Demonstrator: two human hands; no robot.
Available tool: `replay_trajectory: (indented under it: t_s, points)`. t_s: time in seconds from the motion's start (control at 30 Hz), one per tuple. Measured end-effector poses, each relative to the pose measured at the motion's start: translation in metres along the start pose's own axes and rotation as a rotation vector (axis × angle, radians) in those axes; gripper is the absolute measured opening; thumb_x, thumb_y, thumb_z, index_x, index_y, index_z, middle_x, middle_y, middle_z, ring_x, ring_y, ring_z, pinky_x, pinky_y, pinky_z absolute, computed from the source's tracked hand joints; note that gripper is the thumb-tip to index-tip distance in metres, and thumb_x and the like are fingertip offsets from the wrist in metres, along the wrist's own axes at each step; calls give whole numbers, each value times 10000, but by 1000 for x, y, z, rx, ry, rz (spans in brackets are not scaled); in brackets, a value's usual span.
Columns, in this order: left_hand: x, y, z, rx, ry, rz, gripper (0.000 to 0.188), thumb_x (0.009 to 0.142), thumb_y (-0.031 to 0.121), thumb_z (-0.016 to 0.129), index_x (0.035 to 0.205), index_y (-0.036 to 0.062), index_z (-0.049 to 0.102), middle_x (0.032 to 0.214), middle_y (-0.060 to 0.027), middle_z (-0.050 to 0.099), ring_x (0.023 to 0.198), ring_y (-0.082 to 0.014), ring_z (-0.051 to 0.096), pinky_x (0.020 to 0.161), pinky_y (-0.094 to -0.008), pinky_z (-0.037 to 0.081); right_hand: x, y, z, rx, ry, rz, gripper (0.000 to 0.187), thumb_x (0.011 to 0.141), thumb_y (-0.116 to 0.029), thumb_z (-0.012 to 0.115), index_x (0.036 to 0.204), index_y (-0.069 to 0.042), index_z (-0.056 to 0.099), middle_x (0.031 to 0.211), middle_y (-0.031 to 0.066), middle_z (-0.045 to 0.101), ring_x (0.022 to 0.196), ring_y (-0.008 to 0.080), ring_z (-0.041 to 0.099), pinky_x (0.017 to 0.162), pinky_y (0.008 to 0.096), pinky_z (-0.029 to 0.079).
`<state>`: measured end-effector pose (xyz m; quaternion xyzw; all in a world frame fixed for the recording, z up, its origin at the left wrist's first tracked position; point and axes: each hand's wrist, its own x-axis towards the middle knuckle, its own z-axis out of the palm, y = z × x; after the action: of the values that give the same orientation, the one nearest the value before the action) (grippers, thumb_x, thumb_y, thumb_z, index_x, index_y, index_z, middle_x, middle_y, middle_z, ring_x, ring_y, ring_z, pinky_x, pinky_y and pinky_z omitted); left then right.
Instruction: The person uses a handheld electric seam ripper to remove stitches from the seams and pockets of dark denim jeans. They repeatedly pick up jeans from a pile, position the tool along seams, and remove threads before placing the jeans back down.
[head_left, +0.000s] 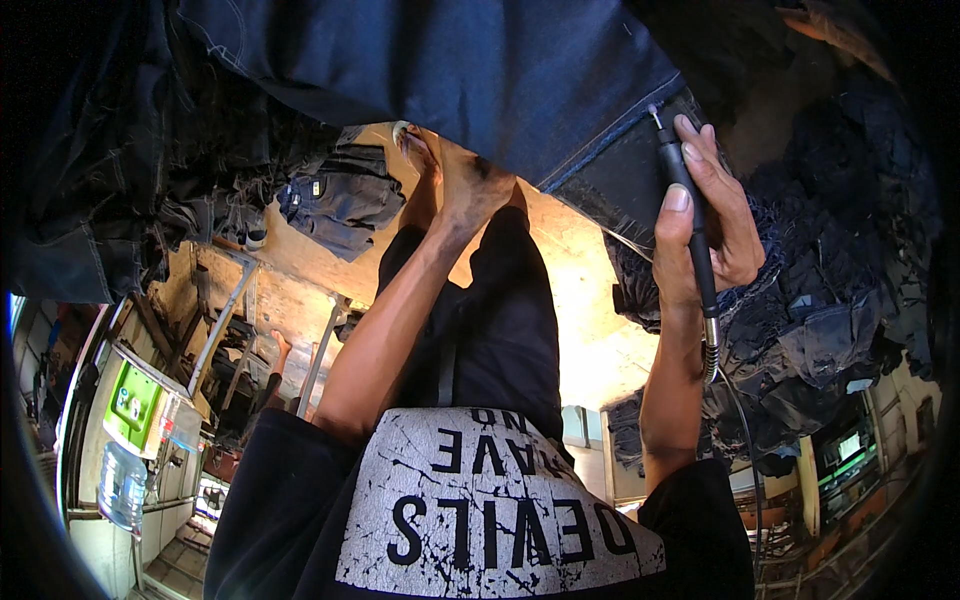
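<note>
Dark blue denim trousers stretch across the top of the head view, with a stitched hem along their lower right edge. My right hand is closed round a black pen-shaped rotary grinder, the thumb on one side and the fingers on the other. Its small pinkish tip is at the hem, touching or just over it. A metal spring sleeve and a thin cable trail from the grinder's lower end. My left hand reaches under the denim's edge; the cloth hides its fingers.
Heaps of dark denim lie at the right, and more dark denim is piled at the left. A folded dark garment lies on the floor. At lower left are a water bottle and a green panel. Another person's arm shows there.
</note>
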<state>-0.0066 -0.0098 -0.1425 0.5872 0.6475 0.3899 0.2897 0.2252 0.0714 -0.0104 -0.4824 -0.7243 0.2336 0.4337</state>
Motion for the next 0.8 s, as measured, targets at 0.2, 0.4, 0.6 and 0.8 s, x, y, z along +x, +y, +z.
replay_trajectory:
  t_s: [0.2,0.4,0.6,0.8]
  points:
    - [-3,-2,2,-457,0,-453,844,832,260,954,1448,41,419,1362,-121,509,1263,-251,557,1041,-401,464,0,-4,-3,80,-58,-25,317,870,-57,681,1154,49,775,1095,244,801,1128,432,769,1077,640,548]
    - [11,20,0,-534,81,-492,733,829,199,947,1382,33,496,1339,-110,534,1241,-200,573,984,-347,492,-1,-5,-4,121,-130,-62,339,852,-49,685,1166,38,778,1094,242,803,1122,424,774,1080,637,547]
    - [24,39,-7,-339,151,-91,98,862,-89,706,911,-12,744,850,-10,737,826,-125,673,729,-304,506,3,-9,-6,167,-198,-86,348,835,-42,685,1162,40,775,1062,229,807,1099,418,783,1064,620,567]
    - [21,28,-36,-202,-294,-568,332,886,-25,761,1197,-32,646,1100,-57,717,961,-122,653,786,-286,500,1,-17,-11,300,-153,-7,319,993,-127,627,1218,80,718,1107,248,782,1108,410,772,1097,583,549]
